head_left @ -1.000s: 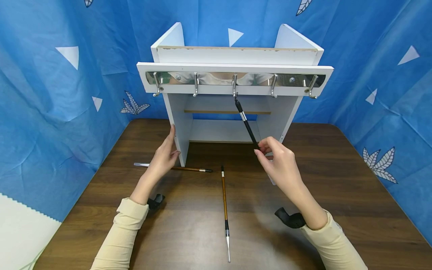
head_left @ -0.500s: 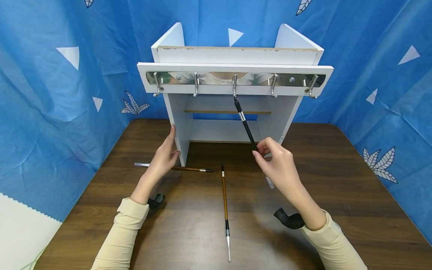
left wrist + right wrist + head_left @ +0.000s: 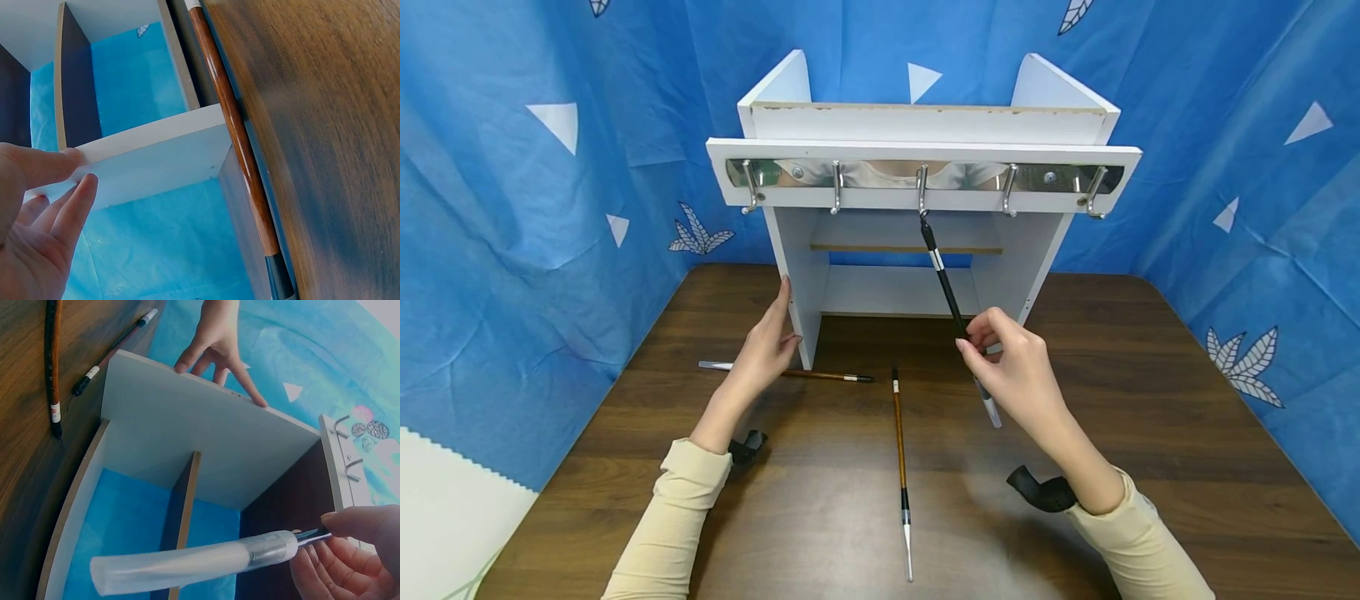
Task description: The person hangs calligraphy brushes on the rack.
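Note:
My right hand (image 3: 1011, 358) pinches a black writing brush (image 3: 951, 296) by its lower shaft, above the clear cap (image 3: 194, 562) on its brush end. The brush slants up to the middle hook (image 3: 922, 192) of a white shelf unit (image 3: 925, 125). Its small black loop meets this hook's lower end; whether the loop sits around the hook is hard to tell. With fingers spread, my left hand (image 3: 766, 337) touches the edge of the unit's left side panel (image 3: 156, 134). A brown brush (image 3: 900, 442) lies lengthwise on the table, and another brown brush (image 3: 827, 376) lies crosswise, partly behind my left wrist.
Several metal hooks line the unit's front rail (image 3: 880, 198), among them the far-left hook (image 3: 749, 187) and far-right hook (image 3: 1096, 192). Blue cloth (image 3: 587, 208) hangs behind and at both sides. The dark wooden table (image 3: 1187, 433) lies beneath everything.
My right hand has shifted slightly left with the black brush, which now slants less, and its clear cap shows below the hand. My left hand has stayed on the panel.

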Tool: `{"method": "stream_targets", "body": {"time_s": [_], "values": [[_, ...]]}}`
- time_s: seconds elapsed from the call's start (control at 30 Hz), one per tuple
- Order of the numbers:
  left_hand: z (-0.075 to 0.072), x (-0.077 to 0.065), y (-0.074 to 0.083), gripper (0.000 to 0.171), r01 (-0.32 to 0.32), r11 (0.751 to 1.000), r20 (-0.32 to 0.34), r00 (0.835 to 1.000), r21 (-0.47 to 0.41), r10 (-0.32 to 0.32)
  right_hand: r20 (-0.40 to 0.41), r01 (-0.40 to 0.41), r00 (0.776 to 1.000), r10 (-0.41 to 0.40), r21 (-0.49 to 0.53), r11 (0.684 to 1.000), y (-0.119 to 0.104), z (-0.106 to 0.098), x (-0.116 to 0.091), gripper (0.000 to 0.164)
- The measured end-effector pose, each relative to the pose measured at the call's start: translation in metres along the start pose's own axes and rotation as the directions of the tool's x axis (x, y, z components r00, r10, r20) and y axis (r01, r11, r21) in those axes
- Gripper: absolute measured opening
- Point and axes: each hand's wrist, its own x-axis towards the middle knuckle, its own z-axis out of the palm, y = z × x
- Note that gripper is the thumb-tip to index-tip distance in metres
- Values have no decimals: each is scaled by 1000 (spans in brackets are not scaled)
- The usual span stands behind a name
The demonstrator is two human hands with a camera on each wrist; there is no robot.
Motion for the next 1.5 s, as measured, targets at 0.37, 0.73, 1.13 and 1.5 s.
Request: {"method": "stream_targets", "body": {"time_s": [0.37,0.73,1.13,1.5], "values": [[1,-1,1,103,-3,1000,0,1000,-3,3,32,-43,999,41,53,998,-5,1,1,18],[1,1,1,103,-1,1000,-2,1000,-3,1,104,-92,992,73,200,975,-4,1,0,16],[0,0,2,102,8,1000,6,1000,-6,-8,187,-165,976,113,296,941,-7,1,-3,15],[0,0,2,103,8,1000,2,1000,2,-8,256,-192,963,82,442,876,-8,2,-3,10]]}}
